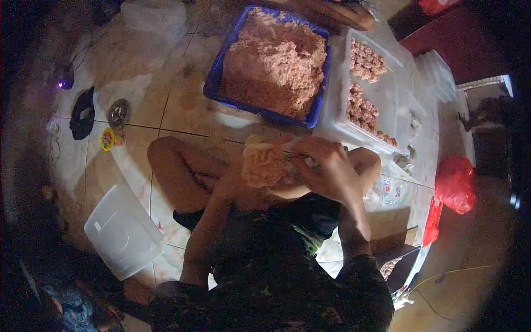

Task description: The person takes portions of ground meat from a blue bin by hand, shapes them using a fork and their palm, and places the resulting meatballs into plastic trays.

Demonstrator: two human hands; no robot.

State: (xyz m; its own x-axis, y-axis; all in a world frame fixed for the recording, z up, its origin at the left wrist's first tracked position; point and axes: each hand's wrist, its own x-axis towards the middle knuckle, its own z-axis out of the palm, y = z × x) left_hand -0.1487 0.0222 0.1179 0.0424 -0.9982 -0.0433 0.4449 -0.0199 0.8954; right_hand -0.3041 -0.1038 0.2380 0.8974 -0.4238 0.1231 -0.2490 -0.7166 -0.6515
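Observation:
My left hand (237,181) supports a pale, squarish slab (262,164) in front of my lap, its top ridged and bumpy like paste or dough. Most of that hand is hidden beneath the slab. My right hand (325,162) is at the slab's right side with fingers bent together; whether something small is pinched there is too blurred to tell. Beyond my hands, a blue plastic tub (261,111) is heaped with a pinkish-brown minced mixture (276,62). To its right, a translucent plastic container (375,143) holds small rounded lumps (361,108) in two clusters.
Another person's limb (348,14) lies beyond the tubs. On the left tiles are a translucent lid (124,232), a yellow-rimmed cup (108,139), a round container (118,112) and a black bag (83,114). At right are a red plastic bag (456,184) and an opened cardboard box (388,226).

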